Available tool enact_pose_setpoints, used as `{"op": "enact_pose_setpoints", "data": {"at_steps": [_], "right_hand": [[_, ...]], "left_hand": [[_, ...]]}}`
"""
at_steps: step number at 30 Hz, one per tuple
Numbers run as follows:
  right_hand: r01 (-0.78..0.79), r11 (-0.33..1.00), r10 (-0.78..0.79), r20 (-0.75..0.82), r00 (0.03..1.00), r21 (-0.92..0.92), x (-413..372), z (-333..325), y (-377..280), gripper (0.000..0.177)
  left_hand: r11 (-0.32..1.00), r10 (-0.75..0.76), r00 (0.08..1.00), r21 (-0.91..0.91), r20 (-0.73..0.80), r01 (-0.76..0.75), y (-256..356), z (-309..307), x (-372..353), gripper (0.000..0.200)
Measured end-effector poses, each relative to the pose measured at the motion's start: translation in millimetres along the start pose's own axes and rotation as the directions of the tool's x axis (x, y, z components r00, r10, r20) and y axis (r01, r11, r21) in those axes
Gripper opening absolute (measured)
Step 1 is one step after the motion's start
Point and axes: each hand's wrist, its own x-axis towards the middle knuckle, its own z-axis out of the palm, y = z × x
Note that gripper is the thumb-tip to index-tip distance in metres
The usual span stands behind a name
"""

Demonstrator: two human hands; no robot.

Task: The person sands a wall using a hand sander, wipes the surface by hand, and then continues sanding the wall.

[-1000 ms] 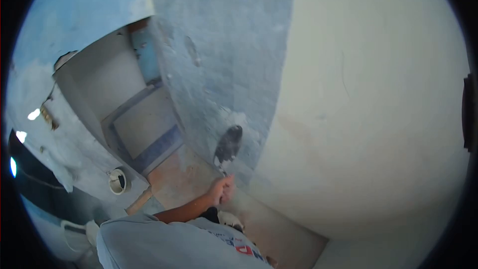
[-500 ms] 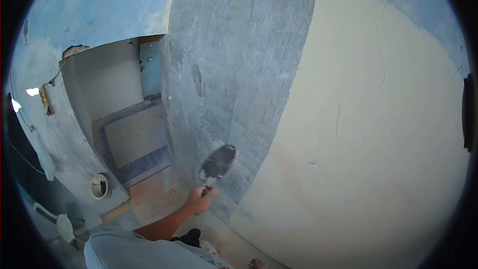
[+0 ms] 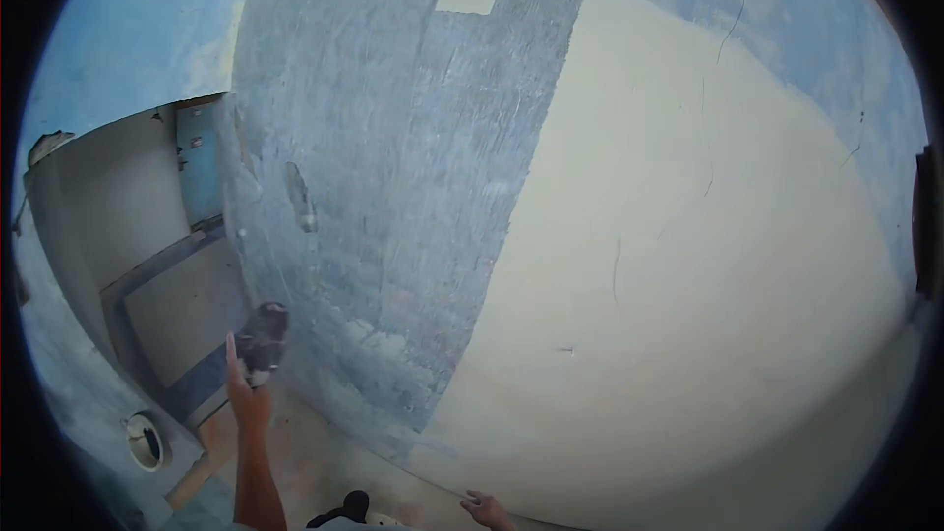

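Observation:
My left hand (image 3: 248, 395) is closed on a trowel (image 3: 264, 339) with a dark, rounded blade and whitish smears, one finger stretched up along its edge. The blade is raised and overlaps the wall's edge beside the doorway in this view; its handle is hidden in my grip. Beyond it stands the wall, with a scraped grey-blue strip (image 3: 393, 187) and a smooth cream-coated area (image 3: 669, 236) to the right. Low at the bottom, near the foot of the wall, my right hand (image 3: 482, 508) hangs with loosely spread fingers and holds nothing.
A doorway (image 3: 147, 197) opens at the left, with a light blue door (image 3: 200, 162) inside. A pale bucket (image 3: 146, 441) stands at lower left with something dark in it. My dark shoe (image 3: 354, 504) shows on the dusty floor. A chipped hollow (image 3: 300, 197) marks the wall.
My left hand and the trowel have swung left, away from the grey-blue strip toward the doorway. My view has turned right, and more of my right hand shows.

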Motion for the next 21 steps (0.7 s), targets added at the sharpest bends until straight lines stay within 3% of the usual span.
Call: {"op": "enact_pose_setpoints", "data": {"at_steps": [4, 5, 6, 7, 8, 9, 10, 11, 13, 16, 18, 20, 21], "right_hand": [[0.101, 0.983, -0.088, 0.086, 0.992, -0.152, 10, 6, 37, 0.049], [0.096, 0.984, -0.083, 0.087, 0.993, -0.151, 13, -29, -20, 0.049], [-0.122, 0.984, 0.124, 0.001, 0.992, -0.127, 43, -78, -138, 0.046], [-0.162, 0.975, 0.167, 0.023, 0.986, -0.151, 62, -116, -179, 0.048], [0.017, 0.974, -0.036, -0.081, 0.996, -0.224, 80, -146, -197, 0.043], [0.065, 0.959, -0.111, -0.157, 0.981, -0.274, 95, -183, -239, 0.037], [0.065, 0.88, -0.21, -0.263, 0.942, -0.47, 108, -216, -276, 0.047], [0.141, 0.859, -0.331, -0.324, 0.886, -0.493, 111, -250, -336, 0.04], [0.301, 0.733, -0.61, -0.394, 0.687, -0.61, 124, -309, -413, 0.045], [0.271, 0.465, -0.877, -0.396, 0.274, -0.843, 132, -382, -523, 0.04], [0.117, 0.416, -0.909, -0.407, 0.093, -0.902, 145, -429, -562, 0.042], [-0.079, 0.395, -0.918, -0.395, -0.027, -0.915, 162, -461, -587, 0.045], [-0.192, 0.382, -0.924, -0.382, -0.039, -0.904, 167, -472, -592, 0.047]], "left_hand": [[0.994, -0.094, 0.991, -0.047, 0.098, 0.099, 16, -11, 40, 0.07], [0.934, -0.243, 0.959, -0.233, 0.144, 0.272, 31, -10, 54, 0.07], [0.81, -0.373, 0.902, -0.398, 0.215, 0.43, 44, -7, 70, 0.071], [0.811, -0.374, 0.902, -0.396, 0.217, 0.431, 53, -3, 86, 0.071], [0.788, -0.393, 0.899, -0.434, 0.194, 0.437, 62, 3, 104, 0.061], [0.763, -0.411, 0.895, -0.473, 0.173, 0.442, 66, 9, 121, 0.054], [0.762, -0.41, 0.895, -0.473, 0.176, 0.442, 64, 17, 137, 0.054], [0.732, -0.394, 0.91, -0.556, 0.128, 0.395, 59, 29, 151, 0.052], [0.665, -0.3, 0.953, -0.708, 0.039, 0.239, 58, 55, 183, 0.051], [0.506, -0.064, 0.995, -0.862, -0.075, -0.033, 127, 64, 237, 0.043], [0.747, 0.216, 0.957, -0.597, -0.196, -0.291, 174, 56, 266, 0.043], [0.772, 0.368, 0.916, -0.497, -0.157, -0.395, 198, 66, 291, 0.045], [0.744, 0.41, 0.905, -0.533, -0.112, -0.403, 213, 70, 300, 0.047]]}}
